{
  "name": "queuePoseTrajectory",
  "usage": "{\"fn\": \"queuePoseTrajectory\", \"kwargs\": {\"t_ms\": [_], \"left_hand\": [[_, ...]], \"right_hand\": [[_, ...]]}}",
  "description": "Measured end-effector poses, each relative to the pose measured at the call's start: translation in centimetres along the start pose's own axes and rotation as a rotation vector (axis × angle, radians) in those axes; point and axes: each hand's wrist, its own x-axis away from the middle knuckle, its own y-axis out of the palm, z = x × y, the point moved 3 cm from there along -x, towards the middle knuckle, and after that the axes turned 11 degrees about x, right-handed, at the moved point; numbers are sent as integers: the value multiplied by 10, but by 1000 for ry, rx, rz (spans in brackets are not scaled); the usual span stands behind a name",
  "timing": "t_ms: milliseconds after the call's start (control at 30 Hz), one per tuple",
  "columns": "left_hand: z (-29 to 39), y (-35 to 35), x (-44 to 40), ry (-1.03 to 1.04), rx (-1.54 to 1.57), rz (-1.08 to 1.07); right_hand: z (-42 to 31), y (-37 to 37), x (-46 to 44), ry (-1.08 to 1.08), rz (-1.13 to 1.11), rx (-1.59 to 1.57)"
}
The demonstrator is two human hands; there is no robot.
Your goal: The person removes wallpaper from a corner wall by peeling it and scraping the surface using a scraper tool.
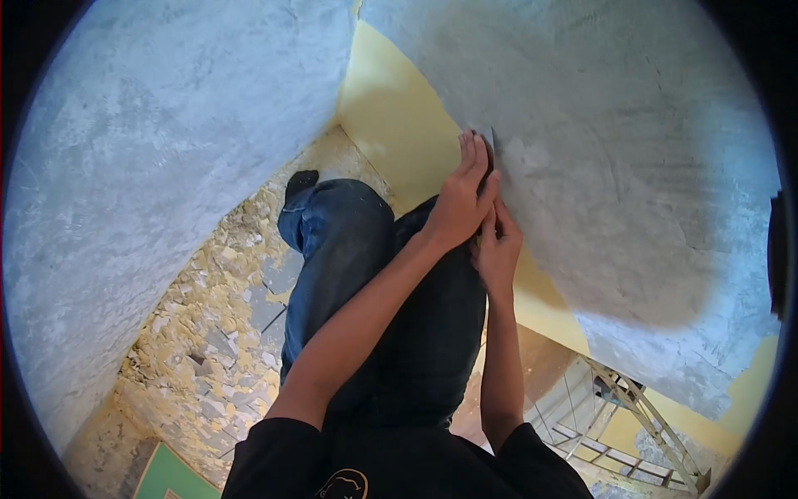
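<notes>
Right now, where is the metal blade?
The metal blade is right of centre in the head view's upper half, beside the left hand, near where yellow paint meets the grey wall.

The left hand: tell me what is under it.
Part of a thin blade shows past the left hand, at the grey wall. The rest is covered by that hand and perhaps the right hand.
</notes>
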Motion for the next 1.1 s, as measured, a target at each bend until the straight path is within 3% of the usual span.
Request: {"fn": "queuePoseTrajectory", "kwargs": {"t_ms": [400, 500, 600, 733, 933, 1100], "left_hand": [[9, -3, 5, -30, 74, -110], [2, -3, -5, 41, -72, -5], [-2, -9, -14, -82, 59, 40], [4, -8, -2, 23, -24, -79], [3, -11, -9, -22, 77, -40], [-2, -11, -17, 36, -51, -11]], "right_hand": [[-4, 6, 7, -6, 28, -26], [-4, 9, -6, -43, 54, -81], [-1, 9, -7, 23, -34, 7], [2, 12, 0, -81, 13, -4], [-2, 10, 0, -28, -1, 16], [-8, 14, -6, -102, 76, 27]]}}
